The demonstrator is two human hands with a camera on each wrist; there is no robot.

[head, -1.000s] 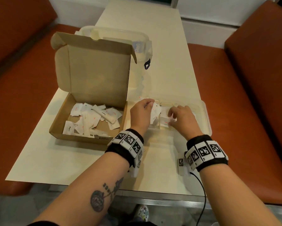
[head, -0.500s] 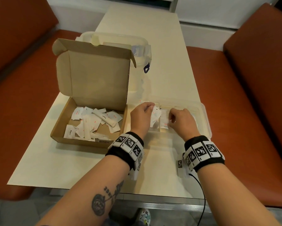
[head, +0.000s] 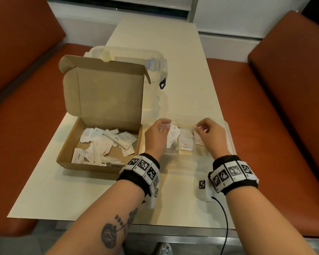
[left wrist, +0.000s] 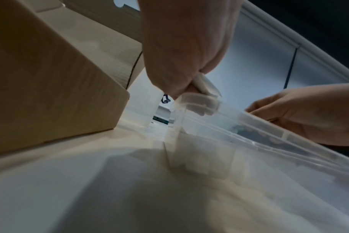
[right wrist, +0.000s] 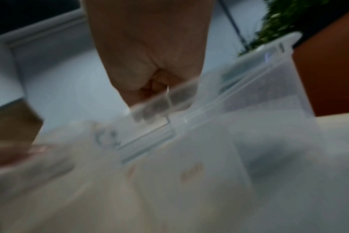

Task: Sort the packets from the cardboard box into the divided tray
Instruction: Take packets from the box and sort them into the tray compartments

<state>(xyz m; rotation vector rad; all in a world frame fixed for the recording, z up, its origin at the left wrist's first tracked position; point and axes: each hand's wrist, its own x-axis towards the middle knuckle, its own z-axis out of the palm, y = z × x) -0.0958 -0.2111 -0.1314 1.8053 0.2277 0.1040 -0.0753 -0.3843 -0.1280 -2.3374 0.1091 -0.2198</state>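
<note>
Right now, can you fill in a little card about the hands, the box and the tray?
left hand: over the tray's left end, fingers curled on white packets
right hand: over the tray's middle, fingertips pinched; what it holds is too small to tell
divided tray: clear plastic, right of the box, some packets inside
cardboard box: lid up, many loose packets left, one long sugar stick on top
table: cream

Person, bare forearms, no sleeves. Each wrist: black fabric wristband, left (head: 139, 169), right (head: 234, 173), ringed with white square tiles bearing black-and-white fiducial markers. Small white camera block (head: 203, 190) with one marker under right wrist, thin black cable (head: 226, 223) trailing from it. Dark ink tattoo (head: 116, 229), lettering and round motif, on left forearm.
</note>
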